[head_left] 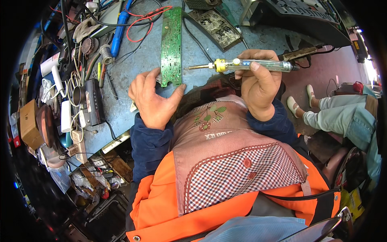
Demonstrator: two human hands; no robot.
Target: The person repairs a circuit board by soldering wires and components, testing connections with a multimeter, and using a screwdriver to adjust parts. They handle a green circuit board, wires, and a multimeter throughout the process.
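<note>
A long green circuit board (172, 44) stands out over the blue workbench, its long side running away from me. My left hand (152, 97) grips the board's near end, thumb on the right edge and fingers at the left. In my right hand (260, 78) is a soldering iron (258, 65) with a clear handle and a yellow collar. Its thin metal tip (197, 66) points left toward the board's lower right edge, a small gap apart from it.
A blackened metal tray (217, 30) lies beyond the iron. Red wire (141, 20), a blue tube-shaped tool (119, 34) and a solder spool (105, 52) are left of the board. A black power strip (93, 101) and tangled cables crowd the bench's left. Another person's legs (334, 115) are at right.
</note>
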